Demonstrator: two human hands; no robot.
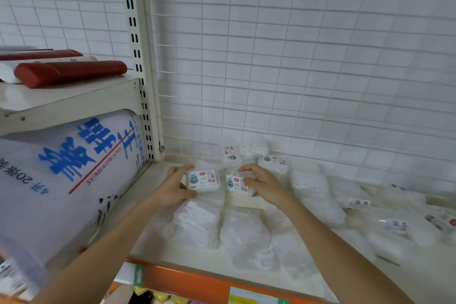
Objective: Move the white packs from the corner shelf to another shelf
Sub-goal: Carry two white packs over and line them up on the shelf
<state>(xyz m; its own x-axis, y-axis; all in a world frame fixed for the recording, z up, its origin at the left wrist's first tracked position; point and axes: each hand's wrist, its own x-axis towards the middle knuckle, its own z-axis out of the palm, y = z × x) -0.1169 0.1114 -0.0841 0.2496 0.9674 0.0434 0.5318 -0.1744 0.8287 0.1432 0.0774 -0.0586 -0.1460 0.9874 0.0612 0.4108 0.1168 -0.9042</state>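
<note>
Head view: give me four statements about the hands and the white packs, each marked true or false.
1. The left hand holds a labelled white pack. True.
2. The right hand hangs idle, away from the packs. False: its fingers curl round a second labelled pack.
3. Red rolls lie on the upper shelf at the left. True.
4. The shelf edge nearest the camera is blue. False: it is orange.
</note>
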